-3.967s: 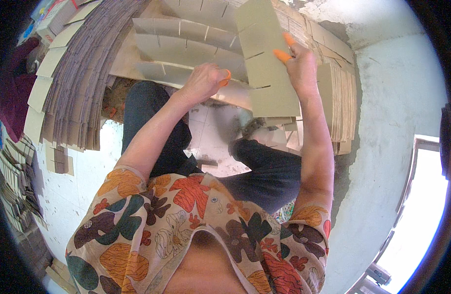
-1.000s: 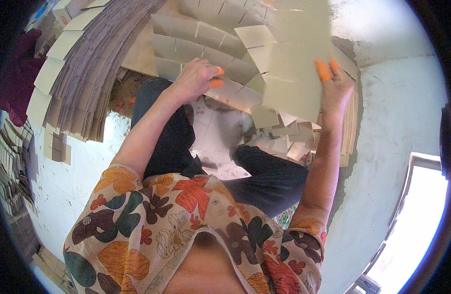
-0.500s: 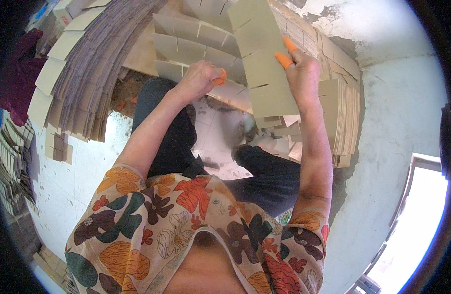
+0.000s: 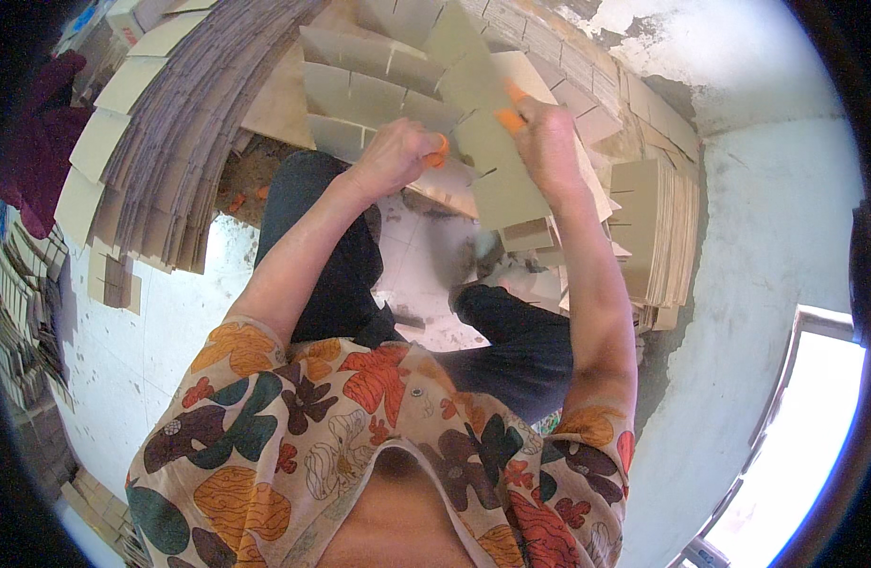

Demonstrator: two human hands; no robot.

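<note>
My right hand (image 4: 549, 151), with orange finger covers, grips the right edge of a long slotted cardboard strip (image 4: 500, 189). The strip stands tilted, with short slits along it. Left of it, several upright slotted cardboard strips (image 4: 360, 95) stand in rows, one behind another. My left hand (image 4: 397, 159) is closed at the near row, an orange cover on a fingertip. Whatever its fingers hold is hidden by the hand.
A long fanned stack of cardboard pieces (image 4: 184, 123) curves along the left. More cardboard stacks (image 4: 653, 227) stand at the right by the pale wall (image 4: 762, 227). My bent legs (image 4: 312, 256) frame the stained floor (image 4: 412, 251). Dark red cloth (image 4: 43, 142) lies far left.
My right hand has moved left with the cardboard strip, bringing it against the upright rows. More of the right stack shows. My left hand has shifted slightly right, still closed.
</note>
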